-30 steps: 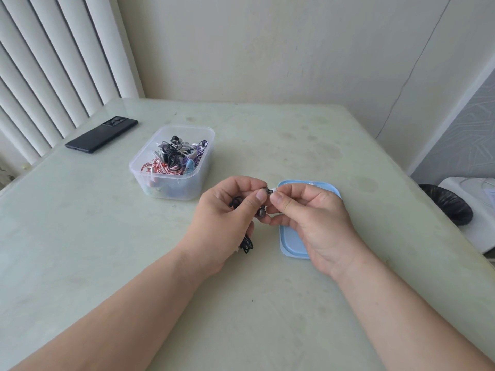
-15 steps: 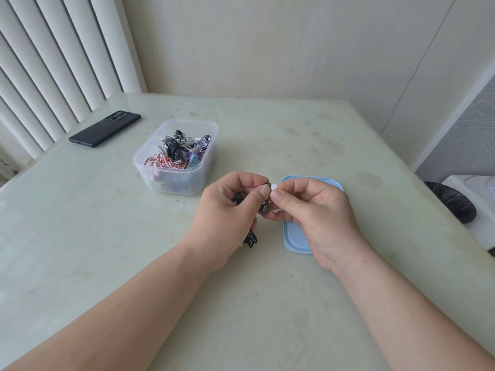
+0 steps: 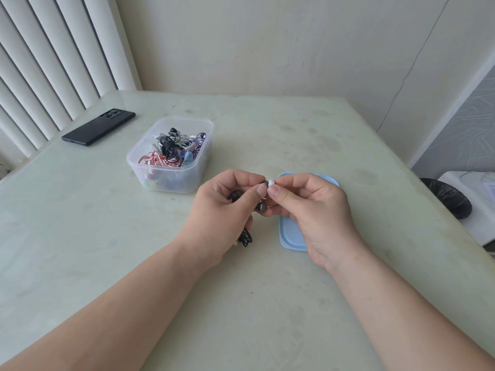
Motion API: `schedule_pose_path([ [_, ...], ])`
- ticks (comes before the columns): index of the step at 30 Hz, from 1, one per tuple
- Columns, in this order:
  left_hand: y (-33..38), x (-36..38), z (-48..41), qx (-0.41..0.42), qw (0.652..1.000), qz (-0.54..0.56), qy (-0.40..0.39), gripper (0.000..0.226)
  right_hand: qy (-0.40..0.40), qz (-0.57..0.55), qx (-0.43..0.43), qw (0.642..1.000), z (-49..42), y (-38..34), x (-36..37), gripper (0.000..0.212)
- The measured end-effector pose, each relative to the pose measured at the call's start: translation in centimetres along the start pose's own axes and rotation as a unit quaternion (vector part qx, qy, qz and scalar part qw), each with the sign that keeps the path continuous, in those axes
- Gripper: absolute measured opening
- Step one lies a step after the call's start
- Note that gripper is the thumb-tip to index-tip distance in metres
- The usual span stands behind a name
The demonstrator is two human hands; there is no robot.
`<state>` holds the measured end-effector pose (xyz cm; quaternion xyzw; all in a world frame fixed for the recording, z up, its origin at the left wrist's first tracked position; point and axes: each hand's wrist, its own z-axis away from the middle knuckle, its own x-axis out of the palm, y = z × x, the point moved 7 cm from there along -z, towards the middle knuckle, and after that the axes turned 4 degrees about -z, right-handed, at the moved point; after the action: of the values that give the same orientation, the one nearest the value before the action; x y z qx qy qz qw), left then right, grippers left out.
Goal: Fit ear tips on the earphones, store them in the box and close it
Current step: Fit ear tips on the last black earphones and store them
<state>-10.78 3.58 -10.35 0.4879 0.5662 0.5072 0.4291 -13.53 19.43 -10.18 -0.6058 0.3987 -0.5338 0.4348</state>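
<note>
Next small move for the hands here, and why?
Probably press the tip further onto the earphone. The right hand pinches the white tip against the bud end that the left hand grips, and it does not look fully seated yet.

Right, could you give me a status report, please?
Left hand grips black wired earphones. Right hand pinches small white ear tip. Clear plastic box open, unobstructed.

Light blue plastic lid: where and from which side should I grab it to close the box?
Probably pinch the light blue plastic lid by its near left corner, coming from the near side: it lies flat on the pale table, that rim is bare, and the right hand hides its middle.
</note>
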Motion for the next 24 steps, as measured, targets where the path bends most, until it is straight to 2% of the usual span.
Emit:
schedule_pose_path([
  [4, -0.2, -0.1, 0.0, -0.01, 1.0, 0.008, 0.013, 0.006, 0.003, 0.037, -0.024, 0.999, 0.3, 0.0, 0.2, 0.016],
  [7, -0.2, -0.3, -0.1, -0.013, 1.0, 0.019, 0.016, 0.006, -0.013, 0.119, -0.042, 0.992, 0.6, 0.0, 0.7, 0.026],
  [11, -0.6, -0.4, -0.3, -0.022, 0.999, 0.033, 0.019, 0.006, -0.031, 0.17, -0.069, 0.983, 0.7, -0.4, 1.0, 0.027],
  [15, -0.8, -0.7, -0.4, -0.031, 0.998, 0.053, 0.022, 0.004, -0.048, 0.164, -0.067, 0.983, 0.9, -0.7, 1.5, 0.023],
  [19, -0.7, -0.4, -0.6, -0.027, 0.998, 0.051, -0.007, 0.006, -0.016, 0.107, -0.028, 0.994, 0.3, -0.5, 0.6, 0.006],
  [24, -0.9, -0.2, -0.5, -0.02, 0.999, 0.045, -0.015, 0.006, -0.016, 0.073, 0.007, 0.997, 0.0, -0.4, 0.0, 0.012],
])
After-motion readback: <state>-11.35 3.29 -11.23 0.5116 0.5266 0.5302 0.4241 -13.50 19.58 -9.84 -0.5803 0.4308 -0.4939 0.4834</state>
